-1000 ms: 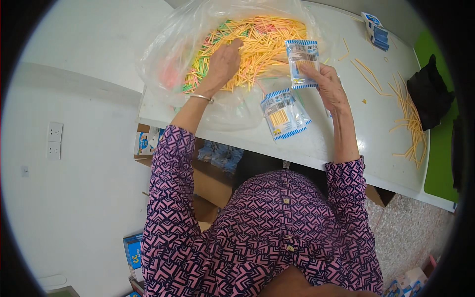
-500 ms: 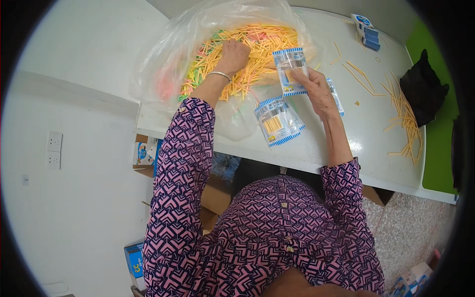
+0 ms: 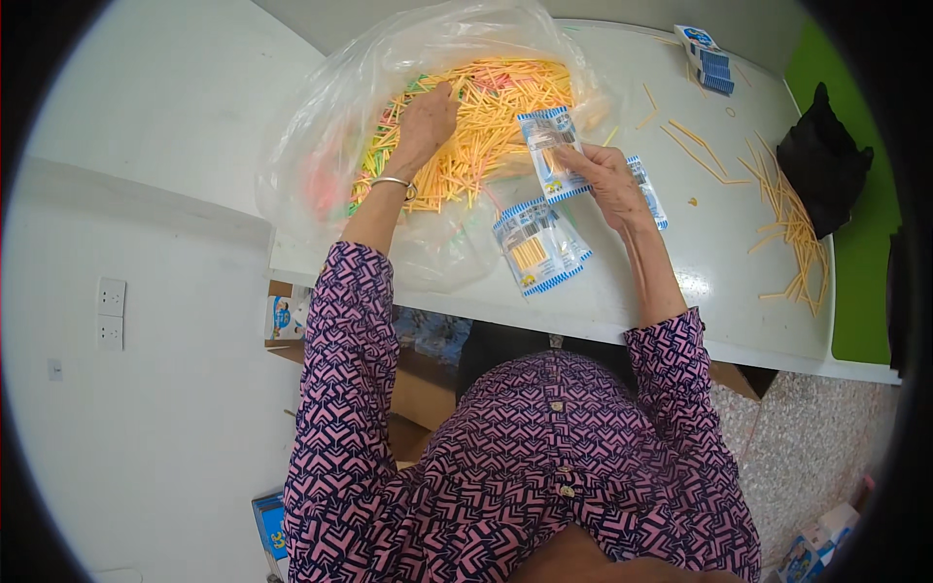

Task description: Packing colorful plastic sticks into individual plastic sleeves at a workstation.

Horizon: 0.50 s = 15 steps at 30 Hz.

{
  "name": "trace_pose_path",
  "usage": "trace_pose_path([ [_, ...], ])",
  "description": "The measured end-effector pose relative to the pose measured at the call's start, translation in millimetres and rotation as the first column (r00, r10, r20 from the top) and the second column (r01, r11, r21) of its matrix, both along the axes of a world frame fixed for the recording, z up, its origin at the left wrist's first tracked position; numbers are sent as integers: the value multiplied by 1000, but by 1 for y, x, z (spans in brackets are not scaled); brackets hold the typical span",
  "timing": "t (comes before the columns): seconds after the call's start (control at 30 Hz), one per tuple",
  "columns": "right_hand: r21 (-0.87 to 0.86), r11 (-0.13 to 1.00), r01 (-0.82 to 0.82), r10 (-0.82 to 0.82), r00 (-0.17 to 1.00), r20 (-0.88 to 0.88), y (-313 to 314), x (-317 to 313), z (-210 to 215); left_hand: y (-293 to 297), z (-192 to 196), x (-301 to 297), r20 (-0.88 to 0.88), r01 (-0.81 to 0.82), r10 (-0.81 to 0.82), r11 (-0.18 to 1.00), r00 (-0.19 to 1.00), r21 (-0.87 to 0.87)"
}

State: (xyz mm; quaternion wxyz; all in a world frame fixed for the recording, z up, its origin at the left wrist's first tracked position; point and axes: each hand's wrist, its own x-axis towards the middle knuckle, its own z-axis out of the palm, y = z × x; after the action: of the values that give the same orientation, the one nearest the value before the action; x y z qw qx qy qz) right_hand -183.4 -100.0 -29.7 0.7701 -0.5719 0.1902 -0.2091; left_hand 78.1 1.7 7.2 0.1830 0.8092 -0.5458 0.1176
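A large clear plastic bag (image 3: pixel 292 146) lies gaping on the white table, full of thin sticks (image 3: pixel 505 112), mostly yellow with some green and pink. My left hand (image 3: pixel 426 126) is over the heap inside it, fingers curled together; what they pinch, if anything, is hidden. To the right, my right hand (image 3: pixel 610 180) grips a small clear-and-blue packet (image 3: pixel 546 136) with yellow sticks inside, held tilted beside the bag's mouth. Below it, similar packets (image 3: pixel 533 255) lie overlapped on the table. Another packet (image 3: pixel 649 194) lies partly behind my right wrist.
Loose yellow sticks (image 3: pixel 792 243) are strewn along the table's right side, next to a black bag (image 3: pixel 824 170). A stack of blue-and-white packets (image 3: pixel 714 70) stands at the back right. The table's front edge (image 3: pixel 466 303) runs before my body, with cardboard boxes (image 3: pixel 423 389) beneath.
My left hand has shifted a little left and nearer over the sticks. My right hand has lowered slightly toward the left, still with the packet. The view has tilted a little.
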Motion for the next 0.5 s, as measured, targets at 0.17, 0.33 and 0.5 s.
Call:
trace_pose_path([
  [0.17, 50, 998, -50, 49, 999, 11, 6, 0, 7, 6, 11, -15, -148, 63, -79, 991, 986, -114],
  [0.33, -8, 995, -96, 96, 995, -34, 7, -2, 7, 6, 41, -51, -452, 24, -96, 986, 887, -163],
  [0.5, -39, 990, -136, 133, 989, -65, 7, 0, 5, 9, 64, -86, -727, 212, -491, 869, 480, -447],
])
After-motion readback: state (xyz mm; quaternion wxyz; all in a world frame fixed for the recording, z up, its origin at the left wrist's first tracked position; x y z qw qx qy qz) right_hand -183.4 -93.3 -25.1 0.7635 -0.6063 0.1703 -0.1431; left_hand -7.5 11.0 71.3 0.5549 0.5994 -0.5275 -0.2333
